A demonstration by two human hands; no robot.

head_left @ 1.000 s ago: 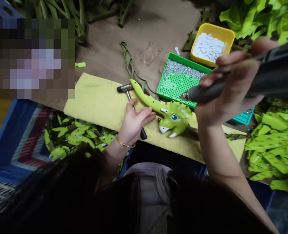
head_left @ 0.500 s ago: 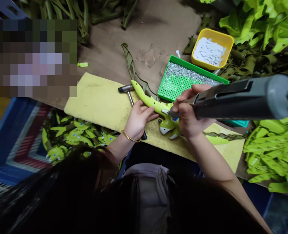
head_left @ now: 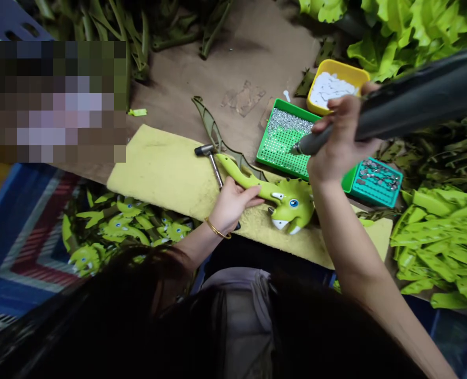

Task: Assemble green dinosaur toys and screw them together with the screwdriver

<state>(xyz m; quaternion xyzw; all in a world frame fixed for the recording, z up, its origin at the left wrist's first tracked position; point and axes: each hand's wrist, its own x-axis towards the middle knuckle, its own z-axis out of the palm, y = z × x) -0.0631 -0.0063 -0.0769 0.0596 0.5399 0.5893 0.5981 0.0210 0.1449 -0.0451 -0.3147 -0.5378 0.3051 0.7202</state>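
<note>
Right hand (head_left: 340, 142) gripping the driver (head_left: 418, 101) over the green tray (head_left: 281, 151), I see the dinosaur toy (head_left: 270, 190) slanting along the tray's near side, pinched by the nearer left hand (head_left: 233, 204).

I'm seeing glossy lime green on the dinosaur toy (head_left: 304, 213), its eye (head_left: 294, 203) showing blue with a dark pupil, its horn (head_left: 277, 196) and beak (head_left: 280, 224) showing white. The power screwdriver (head_left: 415, 100) is reading dark grey to me. I'm picking out pale yellow on the smudged mat (head_left: 162, 163), black and silver on the hammer (head_left: 216, 167), gold on the bracelet (head_left: 217, 230). The green tray (head_left: 278, 147) is displaying a dotted grid beside silvery screws (head_left: 292, 122); the yellow box (head_left: 338, 65) is framing white pieces (head_left: 330, 88). I'm noting teal on the small tray (head_left: 375, 199), brown on the table (head_left: 178, 79), and red and whitish bands crossing the blue bin (head_left: 0, 226).
</note>
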